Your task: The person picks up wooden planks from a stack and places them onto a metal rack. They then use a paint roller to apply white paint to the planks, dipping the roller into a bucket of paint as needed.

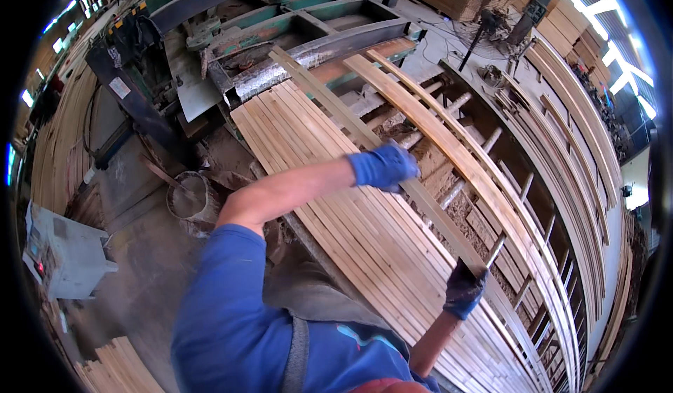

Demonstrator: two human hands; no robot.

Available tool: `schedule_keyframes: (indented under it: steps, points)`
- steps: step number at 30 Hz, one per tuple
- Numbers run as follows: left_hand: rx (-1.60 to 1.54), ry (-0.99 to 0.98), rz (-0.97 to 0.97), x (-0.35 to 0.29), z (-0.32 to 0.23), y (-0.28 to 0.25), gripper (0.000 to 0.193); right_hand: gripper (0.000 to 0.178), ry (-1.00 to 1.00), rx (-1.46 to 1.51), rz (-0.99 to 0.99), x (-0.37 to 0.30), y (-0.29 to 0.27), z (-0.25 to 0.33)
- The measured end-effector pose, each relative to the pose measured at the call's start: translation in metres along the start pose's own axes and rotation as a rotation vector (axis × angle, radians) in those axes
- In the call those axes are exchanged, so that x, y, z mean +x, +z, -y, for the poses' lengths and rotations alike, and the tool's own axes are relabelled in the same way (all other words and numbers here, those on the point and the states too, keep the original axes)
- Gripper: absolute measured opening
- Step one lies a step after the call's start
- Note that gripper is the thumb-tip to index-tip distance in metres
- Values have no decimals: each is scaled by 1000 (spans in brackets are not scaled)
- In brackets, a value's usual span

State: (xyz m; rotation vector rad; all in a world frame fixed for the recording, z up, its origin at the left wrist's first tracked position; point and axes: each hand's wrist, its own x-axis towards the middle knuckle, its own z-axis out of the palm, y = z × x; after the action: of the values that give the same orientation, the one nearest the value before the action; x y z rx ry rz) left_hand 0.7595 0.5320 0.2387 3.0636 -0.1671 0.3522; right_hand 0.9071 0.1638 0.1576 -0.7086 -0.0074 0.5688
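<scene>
A long, narrow wooden plank (442, 214) runs aslant from the upper middle to the lower right, with both of my gloved hands on it. My left hand (384, 167), in a blue glove, is closed over the plank near its middle, its fingers partly blurred and hidden. Farther down the plank, my right hand (465, 291) in a dark blue glove is closed around its edge. Under my left forearm lies a wide row of pale planks (336, 218), set tightly side by side. Two more long boards (427, 116) rest on the rollers just right of the held plank.
Metal rollers (452, 193) cross a bed strewn with sawdust. A green and grey machine frame (319, 25) stands at the far end. More long planks (554, 162) lie to the right. At left are a bucket (193, 197) and a grey metal box (66, 249).
</scene>
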Motion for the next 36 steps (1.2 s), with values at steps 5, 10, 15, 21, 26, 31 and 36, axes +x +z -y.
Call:
schedule_keyframes:
  steps: [5,10,15,21,26,31,36]
  points:
    - [24,-35,201,51,29,44,38,34,260,-144,-26,23,1,12]
    - [-337,-99,489,55,51,93,40,33,63,-1111,-82,29,8,49]
    - [-292,-112,452,62,55,111,38,28,-474,-1673,163,118,-33,54]
    - [-618,-285,575,66,56,90,46,42,-13,-2105,344,140,-73,31]
    - [-442,-141,259,41,23,117,51,37,-53,-2379,238,104,-77,20]
    - [-538,-144,-180,9,19,154,22,37,-11,-2288,476,120,-57,-12]
    - [-465,-110,-76,39,1,142,27,60,6,-2164,94,90,-22,23]
